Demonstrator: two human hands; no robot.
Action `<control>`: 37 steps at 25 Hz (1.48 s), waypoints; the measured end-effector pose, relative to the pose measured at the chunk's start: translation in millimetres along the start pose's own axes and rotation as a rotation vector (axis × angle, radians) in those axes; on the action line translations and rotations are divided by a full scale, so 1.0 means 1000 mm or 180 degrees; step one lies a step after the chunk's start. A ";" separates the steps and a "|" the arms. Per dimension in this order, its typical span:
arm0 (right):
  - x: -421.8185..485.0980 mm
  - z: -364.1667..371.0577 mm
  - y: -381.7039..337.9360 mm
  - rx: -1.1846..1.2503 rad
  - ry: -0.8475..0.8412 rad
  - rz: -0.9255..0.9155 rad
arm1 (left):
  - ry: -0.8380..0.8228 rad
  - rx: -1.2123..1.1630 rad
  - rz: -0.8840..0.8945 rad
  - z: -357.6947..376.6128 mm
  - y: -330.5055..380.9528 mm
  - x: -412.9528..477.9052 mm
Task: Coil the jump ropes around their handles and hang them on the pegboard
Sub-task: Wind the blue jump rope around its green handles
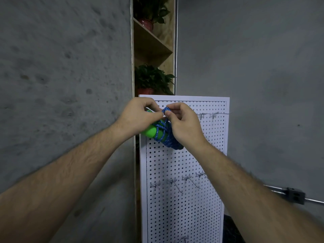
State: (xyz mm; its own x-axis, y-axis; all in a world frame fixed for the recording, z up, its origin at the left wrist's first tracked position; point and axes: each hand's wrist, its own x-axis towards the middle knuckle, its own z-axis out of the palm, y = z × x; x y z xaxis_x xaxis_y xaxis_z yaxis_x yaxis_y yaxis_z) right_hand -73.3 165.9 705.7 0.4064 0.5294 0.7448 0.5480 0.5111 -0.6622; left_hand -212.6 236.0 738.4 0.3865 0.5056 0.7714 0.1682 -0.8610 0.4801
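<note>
A jump rope with bright green handles (pixel 152 132) and blue speckled rope (pixel 168 139) coiled round them is held up against the top left of the white pegboard (pixel 184 155). My left hand (pixel 138 116) grips the upper end of the handles. My right hand (pixel 182 125) pinches a small loop of the blue rope (pixel 166 110) at the top of the bundle. Whether a hook sits behind that loop is hidden by my fingers.
Metal hooks (pixel 201 115) stick out at the board's upper right, and a row of longer hooks (pixel 175 183) crosses its middle. Behind the board stands a narrow wooden shelf with potted plants (pixel 152 79). Grey concrete walls flank it; a metal conduit box (pixel 296 195) is at right.
</note>
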 end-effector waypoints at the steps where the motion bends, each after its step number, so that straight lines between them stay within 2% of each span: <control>1: -0.001 0.001 -0.001 0.0031 -0.0016 -0.0001 | -0.0012 0.0033 0.0060 -0.001 0.001 0.001; 9: 0.001 0.000 -0.012 -0.0089 0.0026 -0.0052 | -0.0161 0.0286 0.0268 -0.003 0.003 0.007; 15: 0.002 0.012 -0.001 0.0093 0.0046 0.0325 | -0.0150 0.0182 -0.0064 0.000 -0.013 0.003; 18: -0.003 0.018 0.007 0.0129 0.0078 0.0423 | -0.0126 0.0173 -0.0023 0.006 -0.024 -0.002; 23: -0.014 0.022 0.016 -0.0317 0.0043 0.0255 | -0.0132 0.0223 0.0102 0.013 -0.037 -0.007; 28: -0.040 0.014 0.032 -0.1274 -0.0082 -0.0047 | 0.0201 0.1041 0.0739 0.021 -0.049 -0.029; 35: -0.105 -0.008 0.036 -0.1959 -0.0287 -0.0772 | 0.0587 0.2017 0.1560 0.036 -0.052 -0.111; 37: -0.129 -0.013 0.039 -0.2148 -0.0333 -0.0836 | 0.0648 0.2057 0.1653 0.046 -0.052 -0.142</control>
State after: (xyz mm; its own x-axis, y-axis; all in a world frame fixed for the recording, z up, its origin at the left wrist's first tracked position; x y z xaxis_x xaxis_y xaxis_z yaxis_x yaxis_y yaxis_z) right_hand -95.2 108.9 584.4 0.1462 0.5260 0.8378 0.9627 0.1193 -0.2429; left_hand -235.0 205.8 584.8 0.3976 -0.0152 0.9174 0.5231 -0.8177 -0.2403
